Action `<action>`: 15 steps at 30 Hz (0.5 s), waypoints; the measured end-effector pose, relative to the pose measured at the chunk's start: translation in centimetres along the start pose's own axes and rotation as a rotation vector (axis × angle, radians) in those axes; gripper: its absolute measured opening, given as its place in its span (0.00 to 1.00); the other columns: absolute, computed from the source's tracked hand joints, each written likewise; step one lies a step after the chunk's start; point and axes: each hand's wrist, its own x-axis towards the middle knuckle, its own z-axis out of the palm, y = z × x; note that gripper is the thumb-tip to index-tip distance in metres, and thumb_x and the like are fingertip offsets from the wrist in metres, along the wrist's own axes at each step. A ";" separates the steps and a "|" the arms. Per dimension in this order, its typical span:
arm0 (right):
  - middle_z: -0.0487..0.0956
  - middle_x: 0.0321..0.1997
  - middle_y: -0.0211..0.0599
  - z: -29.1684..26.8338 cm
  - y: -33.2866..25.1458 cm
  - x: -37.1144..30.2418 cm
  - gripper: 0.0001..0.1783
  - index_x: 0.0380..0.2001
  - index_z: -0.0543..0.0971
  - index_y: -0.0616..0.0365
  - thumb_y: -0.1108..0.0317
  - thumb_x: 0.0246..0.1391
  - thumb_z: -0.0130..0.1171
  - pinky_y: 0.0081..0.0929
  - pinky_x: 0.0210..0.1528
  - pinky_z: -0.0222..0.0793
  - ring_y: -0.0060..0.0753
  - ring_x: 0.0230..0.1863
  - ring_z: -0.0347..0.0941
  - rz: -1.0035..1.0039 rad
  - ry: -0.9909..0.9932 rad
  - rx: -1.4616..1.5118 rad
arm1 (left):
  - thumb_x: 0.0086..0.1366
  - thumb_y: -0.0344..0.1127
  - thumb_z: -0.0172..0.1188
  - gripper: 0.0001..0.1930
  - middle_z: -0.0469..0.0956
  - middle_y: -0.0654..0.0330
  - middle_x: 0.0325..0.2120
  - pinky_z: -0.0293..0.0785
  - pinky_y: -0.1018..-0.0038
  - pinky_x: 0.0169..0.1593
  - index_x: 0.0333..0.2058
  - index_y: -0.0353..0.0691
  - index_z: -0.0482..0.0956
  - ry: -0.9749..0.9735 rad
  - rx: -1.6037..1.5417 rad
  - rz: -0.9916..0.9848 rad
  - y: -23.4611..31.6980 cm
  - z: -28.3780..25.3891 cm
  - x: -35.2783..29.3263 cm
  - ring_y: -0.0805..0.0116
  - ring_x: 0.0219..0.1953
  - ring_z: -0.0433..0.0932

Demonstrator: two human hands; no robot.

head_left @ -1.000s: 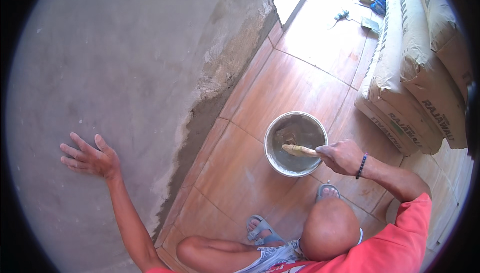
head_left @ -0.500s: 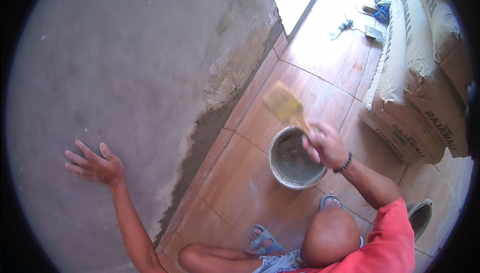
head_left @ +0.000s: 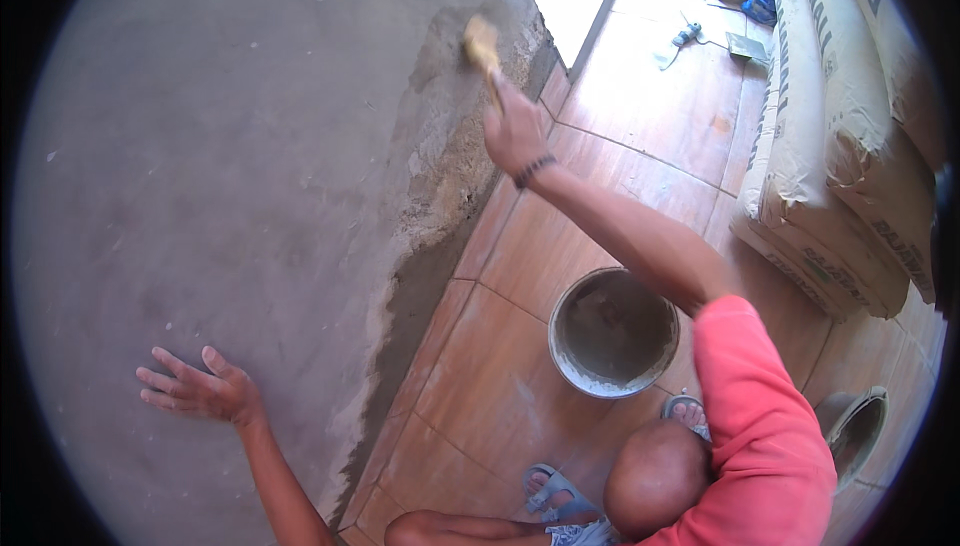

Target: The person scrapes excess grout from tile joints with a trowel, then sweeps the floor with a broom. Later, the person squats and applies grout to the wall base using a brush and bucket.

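Observation:
My right hand (head_left: 516, 128) grips the handle of a wide, pale-bristled paint brush (head_left: 482, 44). The bristles are at the grey wall (head_left: 230, 166), on a darker damp patch close to its right edge. My left hand (head_left: 205, 386) rests against the lower left of the wall, empty, fingers spread. Below my right forearm a round bucket (head_left: 612, 336) stands on the floor, with greyish contents inside. A rough strip of darker, uneven plaster (head_left: 420, 256) runs along the wall's base.
Stacked paper sacks (head_left: 830, 176) stand on the right. Beyond them a trowel (head_left: 747, 47), a small blue-handled tool (head_left: 687, 35) and a blue bundle (head_left: 760, 4) lie on the tiled floor (head_left: 480, 346). A second bucket (head_left: 858, 431) is at the lower right, near my arm.
My right hand has carried the brush from above the bucket up and left to the wall. My left hand stays spread on the wall. The view has shifted slightly.

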 end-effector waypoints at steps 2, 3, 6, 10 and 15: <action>0.76 0.31 0.55 -2.8 0.0 -3.9 0.29 0.56 0.66 0.63 0.77 0.46 0.46 0.43 0.39 0.72 0.48 0.35 0.75 -0.217 -0.168 -0.013 | 0.66 0.59 0.37 0.32 0.45 0.51 0.65 0.47 0.46 0.62 0.63 0.47 0.56 0.005 0.018 0.008 -0.7 -0.2 -0.1 0.39 0.65 0.42; 0.77 0.32 0.52 -4.5 0.7 -4.2 0.28 0.56 0.66 0.64 0.76 0.47 0.46 0.36 0.33 0.71 0.41 0.30 0.74 -0.200 -0.158 0.012 | 0.66 0.59 0.37 0.32 0.46 0.51 0.65 0.47 0.46 0.62 0.63 0.47 0.57 0.010 0.015 0.012 -0.8 -0.1 0.0 0.39 0.65 0.43; 0.79 0.34 0.47 -8.6 1.8 -3.2 0.27 0.56 0.68 0.64 0.75 0.49 0.46 0.23 0.24 0.70 0.27 0.23 0.72 -0.014 -0.130 0.046 | 0.67 0.59 0.37 0.32 0.46 0.51 0.65 0.48 0.46 0.62 0.63 0.47 0.57 0.016 0.001 0.002 -0.5 0.0 0.1 0.38 0.65 0.44; 0.79 0.37 0.49 -8.3 5.6 4.2 0.25 0.53 0.70 0.64 0.73 0.49 0.48 0.30 0.33 0.71 0.31 0.30 0.75 0.217 0.121 -0.007 | 0.67 0.58 0.37 0.32 0.46 0.50 0.65 0.48 0.46 0.62 0.63 0.47 0.56 0.028 -0.002 0.016 0.0 0.6 0.1 0.39 0.65 0.44; 0.77 0.42 0.54 -2.4 7.2 4.6 0.25 0.53 0.69 0.67 0.72 0.50 0.47 0.33 0.38 0.73 0.40 0.36 0.76 0.189 -0.015 -0.244 | 0.67 0.58 0.37 0.31 0.46 0.50 0.65 0.47 0.47 0.62 0.63 0.47 0.56 0.032 -0.013 0.009 0.2 0.7 0.1 0.39 0.65 0.45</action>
